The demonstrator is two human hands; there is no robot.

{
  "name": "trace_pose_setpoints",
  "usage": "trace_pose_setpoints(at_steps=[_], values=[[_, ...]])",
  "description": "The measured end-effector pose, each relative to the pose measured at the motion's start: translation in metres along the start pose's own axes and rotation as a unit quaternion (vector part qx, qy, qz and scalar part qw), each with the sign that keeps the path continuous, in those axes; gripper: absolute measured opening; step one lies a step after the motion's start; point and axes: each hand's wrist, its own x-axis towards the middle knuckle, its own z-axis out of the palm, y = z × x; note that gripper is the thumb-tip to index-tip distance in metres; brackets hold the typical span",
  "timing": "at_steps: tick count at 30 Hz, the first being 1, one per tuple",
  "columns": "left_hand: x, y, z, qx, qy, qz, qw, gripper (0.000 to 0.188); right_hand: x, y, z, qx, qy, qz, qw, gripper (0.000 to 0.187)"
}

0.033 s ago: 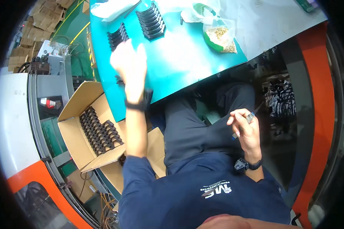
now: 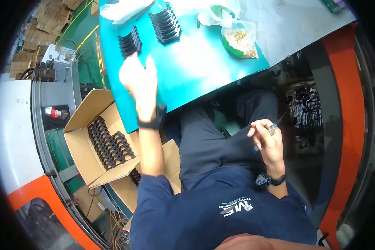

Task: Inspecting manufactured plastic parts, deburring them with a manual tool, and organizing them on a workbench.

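My left hand [image 2: 139, 79] is over the left part of the green-blue table mat [image 2: 191, 62]. Glare washes it out, but the thumb stands apart from the fingers and I see nothing held. Just beyond its fingertips is a short row of black curved plastic parts [image 2: 130, 41]. A longer row of similar black parts [image 2: 166, 25] stands to its right. Above my right thigh, my right hand [image 2: 268, 141] has its fingers closed round a slim pen-like tool [image 2: 273, 128] with a blue end and a thin dark tip. The palm side faces up.
An open cardboard box [image 2: 77, 156] holding many black parts sits left of my lap, below the table. A clear bag [image 2: 241, 37] of small brass-coloured pieces lies at the table's right. A white plastic bag [image 2: 123, 11] is at the far left. An orange machine frame [image 2: 341, 125] rises on the right.
My left hand has drawn slightly back toward me, away from the short row, showing more of it. A dark piece beside that hand is no longer visible. My right hand has stayed put.
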Motion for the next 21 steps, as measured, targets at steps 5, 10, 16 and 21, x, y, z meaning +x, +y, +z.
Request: trace_pose_setpoints(at_steps=[5,10,16,21], values=[[-0.084,-0.054,-0.006,0.029,-0.069,-0.08,0.994,0.03,-0.009,0.001,0.012,0.003,-0.046,0.018,0.999,0.017],[-0.086,-0.044,-0.032,-0.079,-0.034,-0.08,0.993,0.017,-0.025,-0.003,0.026,-0.028,-0.092,0.033,0.995,0.016],[-0.1,0.07,-0.147,-0.252,-0.108,0.142,0.951,0.029,-0.026,-0.013,0.058,-0.024,-0.097,0.008,0.995,0.043],[-0.123,0.094,-0.186,-0.291,-0.113,0.146,0.939,0.033,-0.032,-0.013,0.078,-0.057,-0.157,-0.079,0.983,0.055]])
